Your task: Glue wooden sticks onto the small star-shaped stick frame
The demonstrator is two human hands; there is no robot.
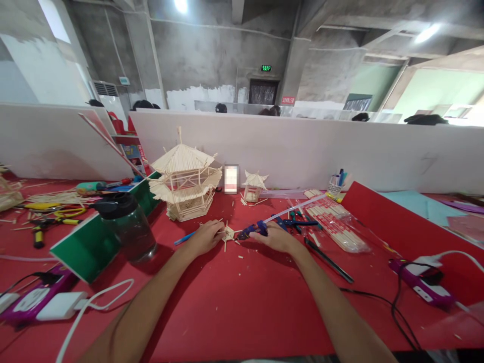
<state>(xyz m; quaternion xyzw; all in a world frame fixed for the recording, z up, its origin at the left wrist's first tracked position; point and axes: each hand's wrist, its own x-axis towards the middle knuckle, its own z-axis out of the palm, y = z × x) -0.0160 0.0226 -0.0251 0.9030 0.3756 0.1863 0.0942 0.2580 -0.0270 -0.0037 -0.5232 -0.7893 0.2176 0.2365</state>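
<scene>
My left hand (204,237) rests on the red table (242,302), its fingers pinched on a small star-shaped piece of wooden sticks (228,234). My right hand (276,236) is closed around a blue glue gun (254,230) with a clear glue stick (291,209) poking out behind; its nozzle points at the stick piece. Just beyond stand a large two-tier stick pavilion model (185,182) and a smaller stick pavilion (254,185). A blue pencil (184,238) lies by my left hand.
A dark-lidded clear bottle (130,227) and a green-edged board (94,242) stand to the left, with pliers and cutters (49,217) beyond. Packs of chopsticks (335,222) lie to the right. Purple devices with cables (423,282) sit at both near corners. White partitions (302,146) close the back.
</scene>
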